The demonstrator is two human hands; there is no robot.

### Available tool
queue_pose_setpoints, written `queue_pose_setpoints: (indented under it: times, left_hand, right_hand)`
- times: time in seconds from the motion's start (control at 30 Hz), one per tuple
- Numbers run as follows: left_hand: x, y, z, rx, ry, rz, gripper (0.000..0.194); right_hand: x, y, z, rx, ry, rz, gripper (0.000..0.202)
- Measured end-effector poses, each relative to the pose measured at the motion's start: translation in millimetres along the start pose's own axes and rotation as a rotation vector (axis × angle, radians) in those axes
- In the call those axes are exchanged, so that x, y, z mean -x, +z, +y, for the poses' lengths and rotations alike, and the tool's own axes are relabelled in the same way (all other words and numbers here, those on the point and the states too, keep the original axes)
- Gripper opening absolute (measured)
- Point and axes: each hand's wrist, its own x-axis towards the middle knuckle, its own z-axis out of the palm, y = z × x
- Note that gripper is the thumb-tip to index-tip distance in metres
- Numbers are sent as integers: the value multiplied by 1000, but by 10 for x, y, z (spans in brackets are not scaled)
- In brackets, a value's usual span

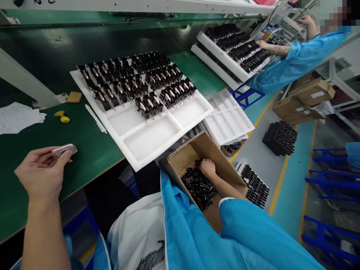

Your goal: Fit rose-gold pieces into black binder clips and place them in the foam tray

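My left hand (46, 168) is closed on a small pink, rounded metallic piece (65, 150) with a round feature partly under my thumb, held above the bench's front edge. Down in an open cardboard box (230, 174), my right hand (207, 167) has its fingers curled round a black binder clip (198, 163). Loose black binder clips (198, 187) lie heaped beneath it. On the bench, a white compartment tray (153, 137) carries rows of upright black binder clips (126, 84), many gripping pinkish pieces. Its front compartments are bare.
A yellow spool-shaped item (62, 116), a tan block (74, 97) and white papers (21, 117) lie left on the green bench (81, 131). A co-worker in a blue sleeve (305, 52) reaches over stacked filled trays (222, 56). More white trays (229, 120) stand beyond the box.
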Motion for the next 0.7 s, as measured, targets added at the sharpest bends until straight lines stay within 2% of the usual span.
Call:
queue_pose_setpoints:
  times: [0.2, 0.3, 0.4, 0.47, 0.57, 0.7]
  left_hand:
    - [-13, 12, -18, -26, -17, 31, 55]
    - [-8, 13, -2, -28, -19, 14, 55]
    - [4, 12, 22, -29, -24, 0, 56]
    - [11, 12, 28, -19, -23, 1, 55]
    - [17, 15, 20, -2, -16, 4, 55]
    - [25, 14, 30, 12, -5, -11, 54]
  right_hand:
    - [132, 85, 103, -28, 49, -75, 42]
    - [82, 8, 169, -77, -43, -165, 43]
    - [25, -100, 263, -145, -170, -262, 33]
    - [4, -153, 323, -205, -202, -312, 25]
    - [-1, -206, 376, -352, -174, -331, 19]
    - [3, -320, 368, -712, -105, -262, 26]
